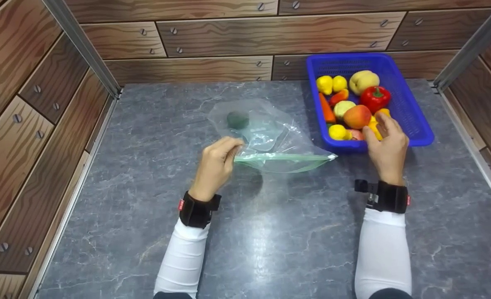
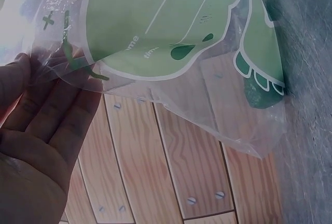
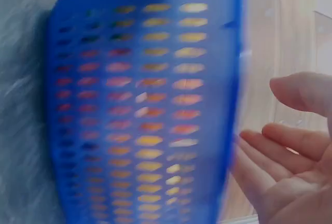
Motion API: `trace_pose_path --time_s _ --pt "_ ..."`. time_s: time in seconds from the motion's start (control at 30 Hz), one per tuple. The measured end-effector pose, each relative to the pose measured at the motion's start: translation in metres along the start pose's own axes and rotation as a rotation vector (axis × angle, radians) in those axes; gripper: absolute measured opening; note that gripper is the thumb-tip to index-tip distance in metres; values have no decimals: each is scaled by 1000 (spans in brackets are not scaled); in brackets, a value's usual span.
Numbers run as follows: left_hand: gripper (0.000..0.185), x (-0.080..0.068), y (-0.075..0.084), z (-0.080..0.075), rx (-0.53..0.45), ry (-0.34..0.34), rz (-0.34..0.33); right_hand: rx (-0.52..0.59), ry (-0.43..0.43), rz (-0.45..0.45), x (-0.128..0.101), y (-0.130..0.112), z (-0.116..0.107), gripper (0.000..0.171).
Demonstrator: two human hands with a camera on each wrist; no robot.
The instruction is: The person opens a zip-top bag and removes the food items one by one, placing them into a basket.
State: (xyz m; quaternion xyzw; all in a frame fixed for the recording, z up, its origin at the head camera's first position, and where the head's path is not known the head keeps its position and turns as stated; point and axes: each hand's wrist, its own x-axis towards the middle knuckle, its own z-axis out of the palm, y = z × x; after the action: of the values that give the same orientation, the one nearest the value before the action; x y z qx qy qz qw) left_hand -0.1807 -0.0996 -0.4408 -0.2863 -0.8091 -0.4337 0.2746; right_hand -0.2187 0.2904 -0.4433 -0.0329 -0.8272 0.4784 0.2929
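Observation:
My left hand (image 1: 215, 168) pinches the left end of a clear zip bag's (image 1: 285, 133) green-edged mouth between thumb and fingers. The bag's far part lies on the table, its mouth raised toward me. Through the plastic shows a dark green rounded thing (image 1: 238, 119); the left wrist view shows it low in the bag, below a green print (image 2: 155, 27). My right hand (image 1: 389, 147) hovers over the near rim of a blue basket (image 1: 411, 108), thumb and fingers spread with nothing between them. Just beyond its fingertips are a yellow piece (image 1: 374, 128) and a peach (image 1: 357, 116).
The basket also holds a red bell pepper (image 1: 375, 97), a large pale yellow fruit (image 1: 364, 82), a carrot (image 1: 326, 109) and several lemon-yellow pieces (image 1: 324, 84). Wood-patterned walls (image 1: 216, 37) close the grey marbled table (image 1: 270, 232) at the back and sides.

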Motion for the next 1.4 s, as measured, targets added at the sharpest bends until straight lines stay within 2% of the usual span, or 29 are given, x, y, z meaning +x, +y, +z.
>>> trace_pose_path --time_s 0.13,0.2,0.27,0.5,0.63,0.77,1.0,1.1,1.3,1.4 --pt "12 0 0 0 0 0 0 195 -46 -87 -8 -25 -3 32" --pt "12 0 -1 0 3 -1 -1 299 -124 -159 -14 -38 -6 29" --pt "12 0 -1 0 5 1 -1 358 -227 -249 -21 -50 -9 28" --pt "11 0 -1 0 7 2 2 372 -579 -546 -40 -83 -14 39" --pt "11 0 -1 0 12 4 3 389 -721 -639 -48 -94 -9 41" --pt "12 0 0 -1 14 3 4 317 -828 -674 -52 -99 -1 44" --pt "11 0 1 0 19 0 15 31 -942 -677 -59 -101 23 43" --pt "10 1 1 0 16 -2 27 -42 -975 -665 -62 -101 36 45" --pt "10 1 1 1 8 0 39 -142 -955 -639 -67 -96 54 45" --pt "10 1 1 2 11 2 39 -163 -910 -629 -68 -92 62 37"
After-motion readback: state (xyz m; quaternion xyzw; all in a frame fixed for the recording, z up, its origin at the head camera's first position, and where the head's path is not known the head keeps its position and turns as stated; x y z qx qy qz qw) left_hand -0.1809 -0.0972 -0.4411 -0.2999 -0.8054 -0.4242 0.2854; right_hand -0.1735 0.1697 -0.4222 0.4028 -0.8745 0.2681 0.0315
